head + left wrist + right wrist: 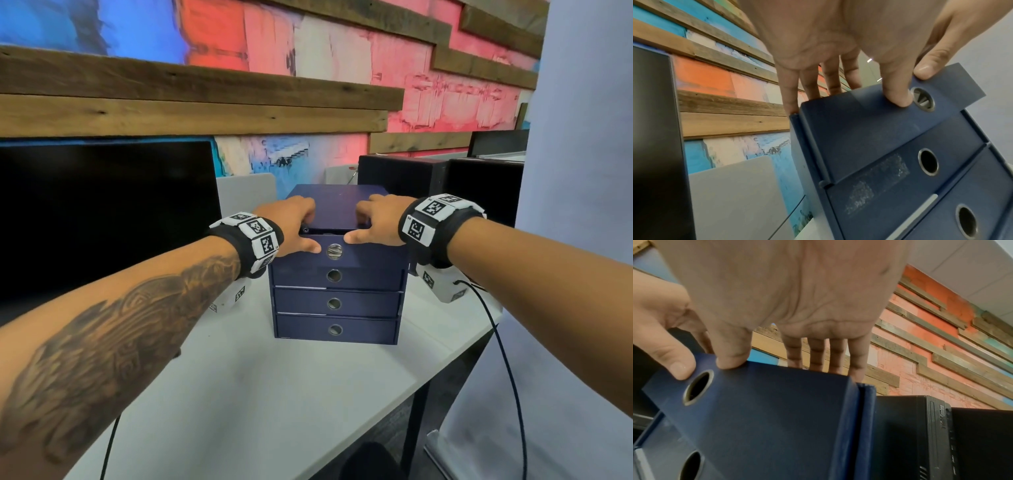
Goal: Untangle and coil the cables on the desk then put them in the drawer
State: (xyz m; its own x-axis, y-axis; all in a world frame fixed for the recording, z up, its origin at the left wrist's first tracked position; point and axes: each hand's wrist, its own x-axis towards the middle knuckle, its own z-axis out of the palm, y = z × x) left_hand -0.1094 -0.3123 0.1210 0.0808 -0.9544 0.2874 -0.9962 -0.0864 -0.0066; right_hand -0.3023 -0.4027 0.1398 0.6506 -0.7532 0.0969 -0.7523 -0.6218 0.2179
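Note:
A dark blue drawer unit (337,305) with four ring-pull drawers stands on the white desk (274,394). Its top drawer (363,257) sticks out slightly, leaving a dark gap under the unit's top. My left hand (310,233) and right hand (358,228) each hold that drawer, thumbs pressed on its front on either side of the ring pull (334,250) and fingers curled over its top edge. The left wrist view shows the left hand (838,81) on the drawer front (859,123). The right wrist view shows the right hand (797,345) on the same front (777,402). What lies inside the drawer is hidden, and no loose cables lie on the desk.
A black monitor (102,219) stands at left and black computer cases (404,174) at back right. A grey panel (246,192) stands behind the unit. Thin black leads (493,325) hang from my wrist devices. The desk's edge (445,363) runs diagonally at right.

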